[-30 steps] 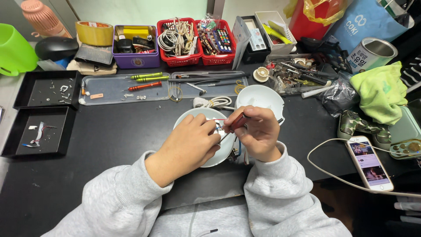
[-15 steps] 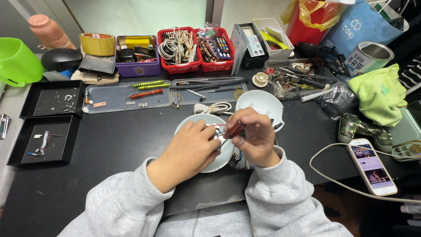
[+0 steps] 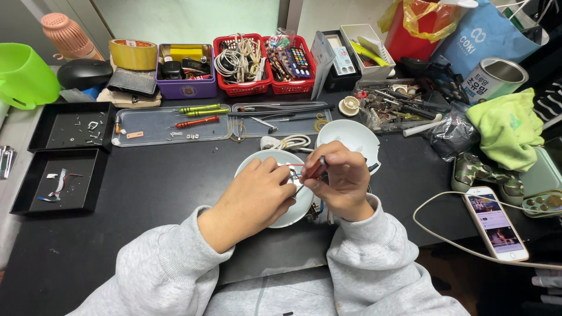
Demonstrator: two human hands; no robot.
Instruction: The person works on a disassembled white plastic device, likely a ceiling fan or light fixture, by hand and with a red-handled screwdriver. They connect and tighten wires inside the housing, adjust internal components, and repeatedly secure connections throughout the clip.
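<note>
A round white shell (image 3: 257, 165) lies on the black table in front of me, with small parts and thin red and blue wires inside it. My left hand (image 3: 253, 199) rests over the shell, fingers pinching something small at its middle. My right hand (image 3: 339, 178) grips a red-handled screwdriver (image 3: 314, 169), tip pointing down into the shell beside my left fingertips. A second white dome (image 3: 345, 134) sits just behind, joined by a white cable (image 3: 290, 142).
Two clear trays (image 3: 146, 131) hold green and red screwdrivers and screws. Black trays (image 3: 61, 126) stand at left. Baskets of cables and tools line the back. A phone (image 3: 497, 222) on a white cord lies at right, by a green cloth (image 3: 509, 126).
The camera has shifted slightly, so the scene sits a little lower and to the right. Both hands stay over the white shell, with the screwdriver's angle changing slightly.
</note>
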